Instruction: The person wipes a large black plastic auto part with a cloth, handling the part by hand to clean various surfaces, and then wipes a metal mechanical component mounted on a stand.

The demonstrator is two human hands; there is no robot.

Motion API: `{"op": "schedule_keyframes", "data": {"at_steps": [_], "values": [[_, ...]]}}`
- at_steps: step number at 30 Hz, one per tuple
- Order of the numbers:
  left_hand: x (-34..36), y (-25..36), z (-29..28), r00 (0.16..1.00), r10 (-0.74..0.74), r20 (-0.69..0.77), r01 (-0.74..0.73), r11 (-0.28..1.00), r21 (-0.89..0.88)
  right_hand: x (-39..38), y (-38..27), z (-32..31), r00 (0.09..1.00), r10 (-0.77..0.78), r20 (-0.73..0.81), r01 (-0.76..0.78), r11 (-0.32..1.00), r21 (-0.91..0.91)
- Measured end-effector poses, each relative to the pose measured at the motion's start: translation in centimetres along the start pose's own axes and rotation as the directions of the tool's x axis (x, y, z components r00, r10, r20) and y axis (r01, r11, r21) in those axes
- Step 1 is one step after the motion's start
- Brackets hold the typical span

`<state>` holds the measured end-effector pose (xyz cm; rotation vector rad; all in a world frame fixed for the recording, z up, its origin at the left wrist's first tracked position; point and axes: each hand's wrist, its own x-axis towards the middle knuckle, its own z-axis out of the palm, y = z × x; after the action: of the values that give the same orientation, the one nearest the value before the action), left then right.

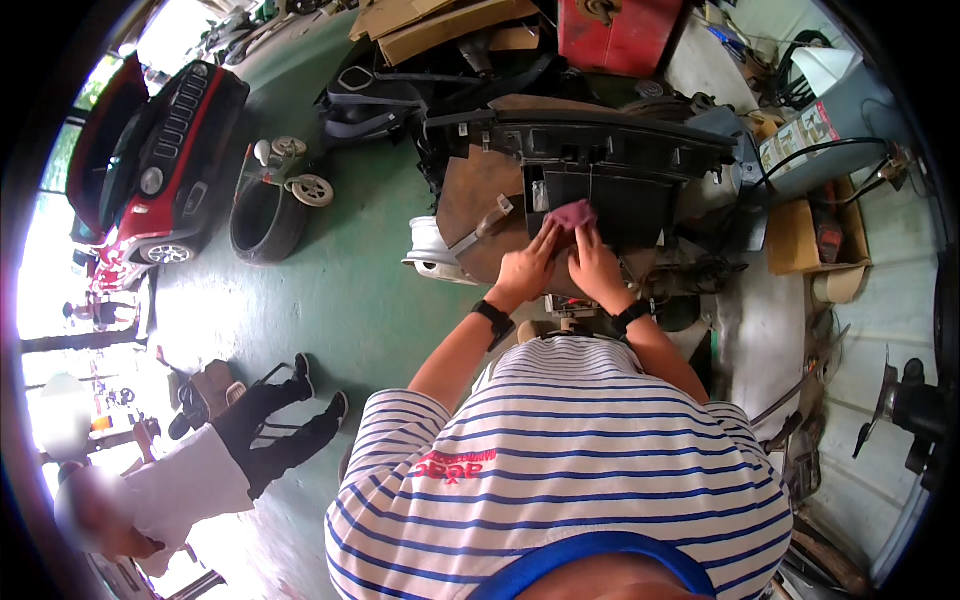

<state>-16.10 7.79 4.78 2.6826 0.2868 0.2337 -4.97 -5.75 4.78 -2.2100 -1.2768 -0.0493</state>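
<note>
A crumpled pink cloth [573,214] lies against the front of a black plastic car panel [625,190]. My left hand [528,270] reaches in from the left, its fingertips pressed on the cloth's lower left edge. From the other side my right hand [597,272] meets it, fingers together at the cloth's lower right. Each wrist wears a dark band. The panel rests on a round brown board [475,190]. Left of my hands, a tool with a flat blade and pale handle [492,218] lies on that board. Whatever is under the cloth is hidden.
A white wheel rim [432,250] stands left of the board. Behind are black plastic parts [375,100], flattened cardboard [450,30] and a red box [615,35]. An open carton [800,238] sits right. Further left are a tyre [268,225], a red car [165,150] and another person [190,480].
</note>
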Motion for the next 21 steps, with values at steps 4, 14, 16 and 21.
{"op": "schedule_keyframes", "data": {"at_steps": [4,14,16,21], "values": [[2.1,-0.3,-2.2,0.993,-0.013,-0.119,0.008,0.999,-0.037,5.2,-0.7,-0.8,1.0,0.029,-0.011,-0.028,0.996,0.082],[0.5,-1.1,-0.1,0.993,-0.101,-0.053,0.087,0.972,-0.22,6.4,0.6,2.5,0.991,-0.124,0.056,0.123,0.992,0.007],[0.2,-0.8,-0.2,0.991,-0.119,-0.053,0.105,0.97,-0.219,6.5,0.7,2.7,0.992,-0.121,0.045,0.12,0.993,0.009],[0.2,-0.8,-0.7,0.99,-0.122,-0.075,0.105,0.974,-0.202,7.2,0.4,2.2,0.985,-0.161,0.059,0.164,0.985,-0.059]]}}
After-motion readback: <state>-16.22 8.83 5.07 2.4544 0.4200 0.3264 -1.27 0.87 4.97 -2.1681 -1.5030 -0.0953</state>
